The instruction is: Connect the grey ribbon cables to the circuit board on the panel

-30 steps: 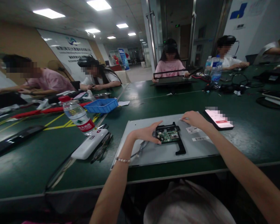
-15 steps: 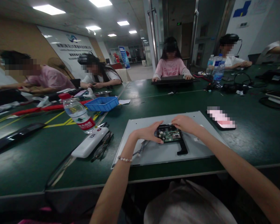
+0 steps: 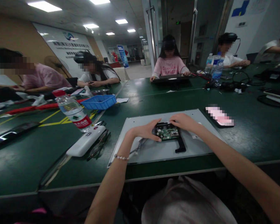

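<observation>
A green circuit board (image 3: 169, 133) sits in a black plastic bracket (image 3: 181, 145) on the back of a flat grey panel (image 3: 144, 155). My left hand (image 3: 147, 130) grips the bracket's left side, thumb at the near corner and fingers at the far one. At the bracket's far edge, my right hand (image 3: 180, 120) is closed, its fingertips pinched around something small and whitish that I cannot make out. A grey cable (image 3: 138, 145) runs out from under my left hand across the panel.
Left of the panel are a white power bank (image 3: 86, 141), glasses (image 3: 99, 145), a water bottle (image 3: 72, 112) and a blue tray (image 3: 99, 102). A phone (image 3: 219, 116) lies to the right. Several people sit around the table; one opposite handles a dark panel (image 3: 171, 79).
My right hand has moved left from beside the bracket to its far edge. My left hand keeps its grip. The person opposite has lowered a dark frame onto the panel.
</observation>
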Demonstrator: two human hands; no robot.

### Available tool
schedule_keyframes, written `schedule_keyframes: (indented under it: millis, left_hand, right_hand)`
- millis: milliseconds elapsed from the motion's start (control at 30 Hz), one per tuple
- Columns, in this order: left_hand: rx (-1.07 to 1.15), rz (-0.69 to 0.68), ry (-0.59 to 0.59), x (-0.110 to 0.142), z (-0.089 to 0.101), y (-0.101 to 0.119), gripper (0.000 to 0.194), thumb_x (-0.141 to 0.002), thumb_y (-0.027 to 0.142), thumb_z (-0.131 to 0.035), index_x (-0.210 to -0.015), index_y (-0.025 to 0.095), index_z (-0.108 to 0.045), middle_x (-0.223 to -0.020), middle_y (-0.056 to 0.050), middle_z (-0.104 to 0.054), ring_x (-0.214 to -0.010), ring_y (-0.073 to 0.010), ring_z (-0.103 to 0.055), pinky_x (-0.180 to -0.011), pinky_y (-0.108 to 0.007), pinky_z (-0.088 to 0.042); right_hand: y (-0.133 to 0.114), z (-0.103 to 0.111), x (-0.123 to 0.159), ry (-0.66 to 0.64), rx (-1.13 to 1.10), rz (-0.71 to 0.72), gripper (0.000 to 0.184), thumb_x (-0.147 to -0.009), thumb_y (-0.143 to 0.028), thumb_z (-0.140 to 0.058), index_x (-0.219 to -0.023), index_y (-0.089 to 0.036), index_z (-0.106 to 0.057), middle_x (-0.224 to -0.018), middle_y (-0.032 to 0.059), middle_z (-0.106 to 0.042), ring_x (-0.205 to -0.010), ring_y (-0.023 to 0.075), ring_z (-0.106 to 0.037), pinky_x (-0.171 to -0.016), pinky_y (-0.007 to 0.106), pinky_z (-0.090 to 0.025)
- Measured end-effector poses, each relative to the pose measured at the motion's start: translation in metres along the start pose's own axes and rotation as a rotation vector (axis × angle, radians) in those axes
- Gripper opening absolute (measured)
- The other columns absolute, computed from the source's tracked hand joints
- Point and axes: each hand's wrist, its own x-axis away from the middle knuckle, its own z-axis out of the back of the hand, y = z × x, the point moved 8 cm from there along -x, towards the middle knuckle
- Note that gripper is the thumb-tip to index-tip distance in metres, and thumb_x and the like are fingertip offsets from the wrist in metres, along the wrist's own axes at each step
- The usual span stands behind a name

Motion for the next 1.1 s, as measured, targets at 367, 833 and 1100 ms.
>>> schedule_keyframes:
  millis: [367,833,1100]
  left_hand:
    - [-0.019,-0.008,0.004,-0.0003,0.0002,-0.0008,0.113,-0.064,0.063,-0.067,-0.149,0.018,-0.009,-0.156,-0.012,-0.013,-0.142,-0.0285,-0.017,-0.116,-0.04,-0.016]
    - [0.0,0.01,-0.006,0.0011,-0.0002,-0.0005,0.116,-0.062,0.063,-0.068,-0.149,0.015,-0.009,-0.156,-0.013,-0.011,-0.143,-0.0283,-0.015,-0.117,-0.039,-0.015]
    - [0.002,0.014,-0.01,0.0017,-0.001,-0.0023,0.115,-0.062,0.063,-0.068,-0.149,0.016,-0.008,-0.156,-0.013,-0.011,-0.143,-0.0287,-0.016,-0.117,-0.04,-0.016]
  right_hand:
    - [-0.0006,-0.0049,-0.0025,-0.006,0.028,-0.005,0.022,-0.09,-0.03,-0.052,-0.095,-0.019,-0.071,-0.1,0.0078,-0.069,-0.091,0.02,-0.062,-0.079,0.029,-0.044]
    - [0.003,-0.0042,-0.0021,-0.006,0.054,-0.016,0.025,-0.093,-0.028,-0.048,-0.095,-0.019,-0.071,-0.099,0.0081,-0.067,-0.09,0.0191,-0.06,-0.078,0.028,-0.044]
    - [0.0057,0.0004,-0.0015,0.053,-0.021,-0.025,0.025,-0.092,-0.027,-0.047,-0.099,-0.018,-0.07,-0.103,0.0084,-0.069,-0.095,0.0208,-0.061,-0.084,0.031,-0.044]
